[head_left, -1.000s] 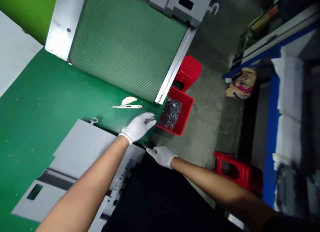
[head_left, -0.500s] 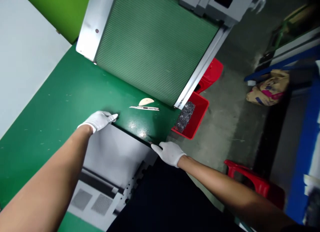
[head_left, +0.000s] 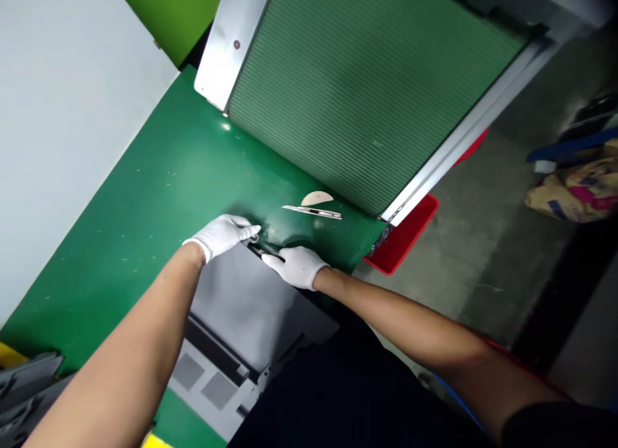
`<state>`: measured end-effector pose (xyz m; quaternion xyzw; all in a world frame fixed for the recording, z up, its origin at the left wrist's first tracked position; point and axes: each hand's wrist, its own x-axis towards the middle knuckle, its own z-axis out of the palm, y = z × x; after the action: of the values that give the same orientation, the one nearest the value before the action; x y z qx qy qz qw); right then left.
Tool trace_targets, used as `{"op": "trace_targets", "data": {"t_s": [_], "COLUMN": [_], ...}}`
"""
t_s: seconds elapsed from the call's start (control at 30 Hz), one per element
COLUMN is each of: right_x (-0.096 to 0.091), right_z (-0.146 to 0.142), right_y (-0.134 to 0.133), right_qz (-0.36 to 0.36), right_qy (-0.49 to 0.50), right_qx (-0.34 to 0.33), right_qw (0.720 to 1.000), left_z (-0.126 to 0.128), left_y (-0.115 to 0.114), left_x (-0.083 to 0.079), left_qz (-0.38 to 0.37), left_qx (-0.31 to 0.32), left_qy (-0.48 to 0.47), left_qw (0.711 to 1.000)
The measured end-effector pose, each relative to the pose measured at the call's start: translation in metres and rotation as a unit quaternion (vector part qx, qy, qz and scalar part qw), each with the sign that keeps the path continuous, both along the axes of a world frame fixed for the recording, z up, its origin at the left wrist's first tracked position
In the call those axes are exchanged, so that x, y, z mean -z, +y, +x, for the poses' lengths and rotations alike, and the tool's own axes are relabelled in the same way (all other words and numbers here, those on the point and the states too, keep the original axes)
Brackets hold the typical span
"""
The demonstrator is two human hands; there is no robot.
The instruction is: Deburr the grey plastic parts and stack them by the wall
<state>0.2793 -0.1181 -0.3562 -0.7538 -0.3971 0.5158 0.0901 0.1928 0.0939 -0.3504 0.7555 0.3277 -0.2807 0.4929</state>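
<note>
A large grey plastic panel (head_left: 251, 293) with square grille patches lies on the green bench top in front of me, its lower part against my dark clothing. My left hand (head_left: 219, 235), in a white glove, pinches the panel's far left corner between thumb and fingers. Close beside it, my right hand (head_left: 299, 268), gloved too, is closed at the panel's far edge. A slim tool (head_left: 261, 250) shows at its fingertips; most of it is hidden, and its kind is unclear. Beyond the hands lie a pale cutter knife (head_left: 313, 212) and a cream half-moon piece (head_left: 317, 198).
A green ribbed conveyor belt (head_left: 357, 100) with metal side rails rises beyond the bench (head_left: 145, 210). Right of it, a red bin (head_left: 408, 235) stands below, partly hidden. Dark grey parts (head_left: 33, 390) lie at lower left. A printed sack (head_left: 579, 190) is at far right.
My right hand has slid left along the panel's far edge, close to my left hand. The left hand keeps its hold on the corner. The whole view has shifted.
</note>
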Motion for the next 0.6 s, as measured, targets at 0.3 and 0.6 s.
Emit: {"op": "trace_targets", "data": {"t_s": [0.3, 0.6], "right_x": [0.001, -0.012], "right_z": [-0.011, -0.013], "right_y": [0.018, 0.028], "right_qz": [0.024, 0.012], "right_qy": [-0.016, -0.068], "right_qx": [-0.046, -0.053], "right_qw": [0.999, 0.996], "left_z": [-0.02, -0.02], "left_y": [0.005, 0.002], "left_x": [-0.013, -0.017], "left_qz": [-0.008, -0.023], "left_qx": [-0.072, -0.097], "left_qy": [-0.012, -0.015], "left_qw": [0.997, 0.995]}}
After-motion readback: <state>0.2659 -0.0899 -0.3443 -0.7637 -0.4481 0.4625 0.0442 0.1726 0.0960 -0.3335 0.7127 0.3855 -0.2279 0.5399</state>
